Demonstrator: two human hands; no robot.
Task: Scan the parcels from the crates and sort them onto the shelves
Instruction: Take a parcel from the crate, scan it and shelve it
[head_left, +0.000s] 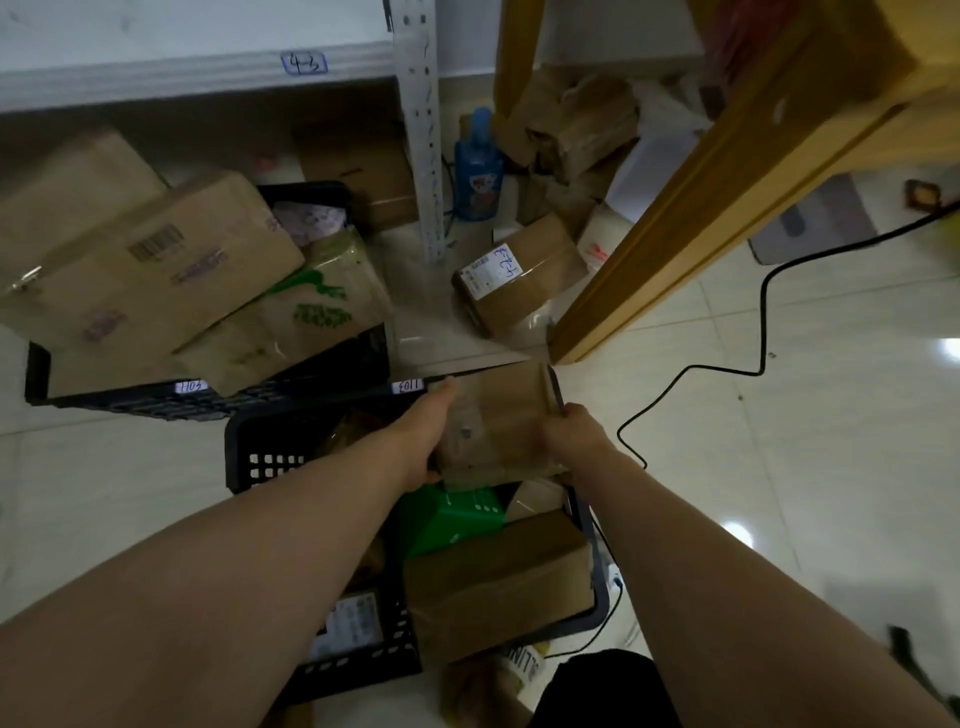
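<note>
I see matt brown cardboard on the parcel (498, 415), partly covered in shiny clear tape. The crate (260, 457) beneath is black latticed plastic. The floor (779, 415) is glossy pale tile, the shelf post (423, 156) white perforated metal, the door frame (691, 223) smooth varnished wood.

**Your arms and what you wear**

Your left forearm (234, 571) and right forearm (727, 571) are bare from the near edge out to the wrists. Your left hand (426, 441) and right hand (571, 431) are bare too. Near you, right of centre between the arms, a patch of black fabric (602, 691) shows; you cannot tell which garment it is.
</note>
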